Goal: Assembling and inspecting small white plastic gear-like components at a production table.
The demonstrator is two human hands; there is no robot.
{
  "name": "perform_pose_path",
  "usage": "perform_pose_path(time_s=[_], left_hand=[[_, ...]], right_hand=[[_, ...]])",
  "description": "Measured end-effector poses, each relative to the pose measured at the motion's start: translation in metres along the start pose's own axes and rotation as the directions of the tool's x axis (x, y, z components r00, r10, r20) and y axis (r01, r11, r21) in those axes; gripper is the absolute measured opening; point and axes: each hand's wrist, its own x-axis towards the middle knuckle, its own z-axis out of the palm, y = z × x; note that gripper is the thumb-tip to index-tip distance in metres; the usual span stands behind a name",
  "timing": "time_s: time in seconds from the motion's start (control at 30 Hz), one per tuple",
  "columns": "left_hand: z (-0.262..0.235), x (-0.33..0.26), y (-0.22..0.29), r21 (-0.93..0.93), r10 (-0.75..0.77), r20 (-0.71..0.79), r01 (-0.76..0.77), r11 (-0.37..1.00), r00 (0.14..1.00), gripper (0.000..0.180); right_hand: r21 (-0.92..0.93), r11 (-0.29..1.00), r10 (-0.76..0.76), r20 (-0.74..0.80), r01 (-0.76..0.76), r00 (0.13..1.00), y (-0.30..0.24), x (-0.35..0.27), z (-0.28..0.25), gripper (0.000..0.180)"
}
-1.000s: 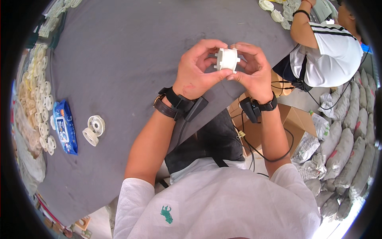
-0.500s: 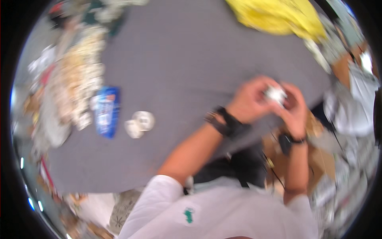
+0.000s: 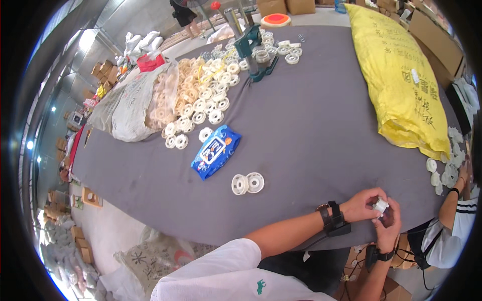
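Over the right front part of the grey-covered table [image 3: 311, 150], a small white plastic part [image 3: 380, 206] is pinched between both my hands. My left hand [image 3: 362, 204] closes on it from the left, and my right hand [image 3: 389, 223] grips it from the right and below. Fingers cover some of the part, so its full shape is hidden. To the left of my hands, two round white plastic pieces, a spool-like one [image 3: 240, 184] and a ring-shaped one [image 3: 255, 182], lie touching on the cloth. Behind them is a blue soft wipes packet [image 3: 216, 152].
A heap of white and cream plastic rings [image 3: 201, 95] spreads at the back left beside woven sacks [image 3: 133, 110]. A green hand press [image 3: 248, 50] stands at the far side. On the right lies a yellow sack [image 3: 401, 75]; another person's hand [image 3: 465, 173] is near white discs [image 3: 447, 173].
My view has swung up and left, bringing the press, ring heap and whole yellow sack into sight. Both hands still hold the white part together, now lower in the picture.
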Motion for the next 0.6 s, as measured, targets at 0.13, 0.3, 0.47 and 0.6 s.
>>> perform_pose_path(time_s=[0.13,0.3,0.47,0.6], left_hand=[[0.001,0.003,0.0,0.062,-0.008,0.014,0.007,0.998,1.0,0.047],[0.002,0.003,-0.008,0.072,0.015,0.02,-0.016,0.997,1.0,0.047],[0.003,0.0,-0.004,0.09,0.007,-0.012,-0.006,0.996,1.0,0.045],[0.002,-0.002,-0.004,0.099,-0.009,-0.025,0.012,0.995,1.0,0.044]], right_hand=[[0.064,0.998,0.009,-0.035,-0.007,0.999,0.011,0.0,-0.009,0.074],[0.098,0.995,0.003,-0.025,-0.001,1.0,0.018,-0.002,-0.012,0.078],[0.102,0.995,-0.008,-0.004,0.008,1.0,0.026,-0.003,-0.014,0.083],[0.151,0.988,-0.011,-0.004,0.011,1.0,0.028,-0.004,-0.012,0.078]])
